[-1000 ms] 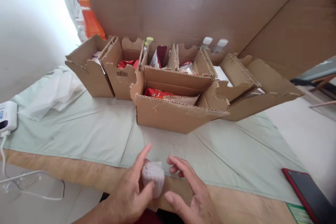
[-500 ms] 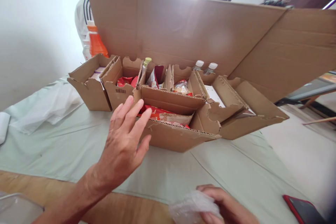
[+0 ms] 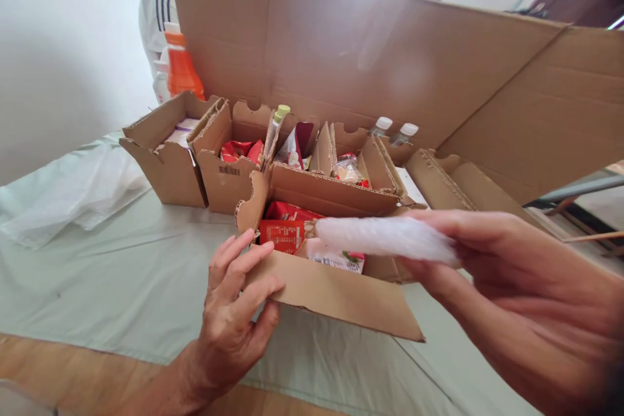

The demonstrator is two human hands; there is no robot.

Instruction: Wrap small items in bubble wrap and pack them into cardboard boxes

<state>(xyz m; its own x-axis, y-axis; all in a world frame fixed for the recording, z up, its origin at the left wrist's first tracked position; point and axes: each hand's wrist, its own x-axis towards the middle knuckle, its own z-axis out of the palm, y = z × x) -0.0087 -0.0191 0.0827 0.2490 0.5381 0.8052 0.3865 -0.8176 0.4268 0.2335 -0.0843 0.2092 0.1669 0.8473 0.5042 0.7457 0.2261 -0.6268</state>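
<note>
Cardboard sheet stands across the back of the desk, and in front of it sits a row of open boxes with red packets and bottles inside, the near box closest to the person. Right hand comes in over that box with its fingers closed around a white wad, which hangs just above the red packs lying in it. Left hand rests spread on the box's front wall, fingers open and touching the cardboard.
</note>
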